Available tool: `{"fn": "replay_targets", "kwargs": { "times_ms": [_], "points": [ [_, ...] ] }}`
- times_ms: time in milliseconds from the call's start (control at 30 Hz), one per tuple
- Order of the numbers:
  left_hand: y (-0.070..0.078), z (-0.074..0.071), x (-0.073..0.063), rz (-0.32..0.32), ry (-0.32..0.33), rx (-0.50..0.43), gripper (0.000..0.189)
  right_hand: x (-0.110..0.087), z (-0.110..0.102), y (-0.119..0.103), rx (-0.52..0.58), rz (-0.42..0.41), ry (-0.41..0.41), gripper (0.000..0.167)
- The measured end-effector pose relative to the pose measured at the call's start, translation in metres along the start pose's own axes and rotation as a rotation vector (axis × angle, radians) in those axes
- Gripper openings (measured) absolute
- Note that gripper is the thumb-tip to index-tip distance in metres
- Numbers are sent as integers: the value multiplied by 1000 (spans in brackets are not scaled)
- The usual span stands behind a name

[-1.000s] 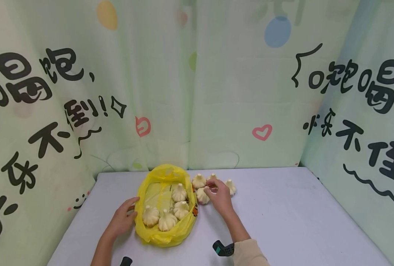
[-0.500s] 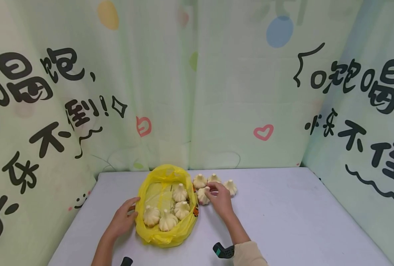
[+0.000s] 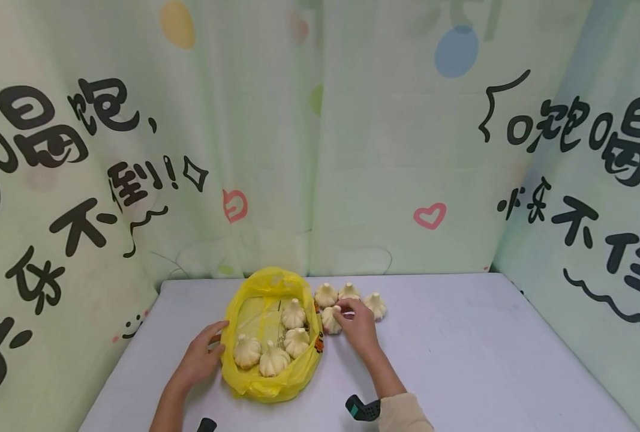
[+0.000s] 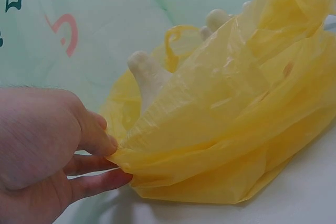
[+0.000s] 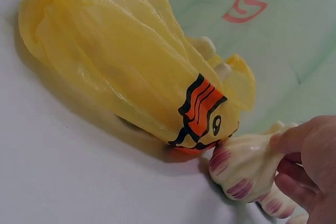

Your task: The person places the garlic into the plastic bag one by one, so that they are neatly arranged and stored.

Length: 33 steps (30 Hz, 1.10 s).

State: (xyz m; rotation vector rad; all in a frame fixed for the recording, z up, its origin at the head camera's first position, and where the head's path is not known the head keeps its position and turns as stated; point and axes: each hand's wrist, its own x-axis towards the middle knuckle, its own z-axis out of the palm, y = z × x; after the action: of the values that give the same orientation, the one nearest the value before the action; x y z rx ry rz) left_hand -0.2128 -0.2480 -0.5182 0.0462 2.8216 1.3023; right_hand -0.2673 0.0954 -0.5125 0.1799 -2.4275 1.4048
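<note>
A yellow plastic bag [image 3: 233, 375] stands wide open on the table, its rim rolled outward. Several garlic bulbs [image 3: 274, 359] sit inside it along the near and right sides. My left hand [image 3: 200, 355] rests at the bag's left edge; in the left wrist view its fingertips [image 4: 122, 178] touch the plastic. With thumb and fingers my right hand [image 3: 358, 319] pinches the top of a purple-streaked garlic bulb [image 5: 241, 167] just outside the bag's right side. More loose bulbs, such as one garlic bulb [image 3: 375, 306], stand behind and beside this hand.
The white-covered table [image 3: 476, 354] reaches back to a pale green printed curtain [image 3: 363, 150], which also encloses both sides. A black wrist device [image 3: 363, 408] shows by the right sleeve.
My right hand has lowered slightly, and its fingertips have come in on the near garlic bulb's top. The left hand and bag stay put; the head view has shifted a little.
</note>
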Motion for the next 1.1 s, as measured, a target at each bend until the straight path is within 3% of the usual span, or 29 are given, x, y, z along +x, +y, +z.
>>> {"fn": "replay_targets", "kwargs": {
  "times_ms": [867, 1100],
  "points": [
    [2, 0, 0, 11, -2, -4, 52, 3, -11, -18, -10, -26, 22, 15],
    [3, 0, 0, 11, -4, 1, 52, 3, -13, -24, -2, -65, 37, 15]
  ]
}}
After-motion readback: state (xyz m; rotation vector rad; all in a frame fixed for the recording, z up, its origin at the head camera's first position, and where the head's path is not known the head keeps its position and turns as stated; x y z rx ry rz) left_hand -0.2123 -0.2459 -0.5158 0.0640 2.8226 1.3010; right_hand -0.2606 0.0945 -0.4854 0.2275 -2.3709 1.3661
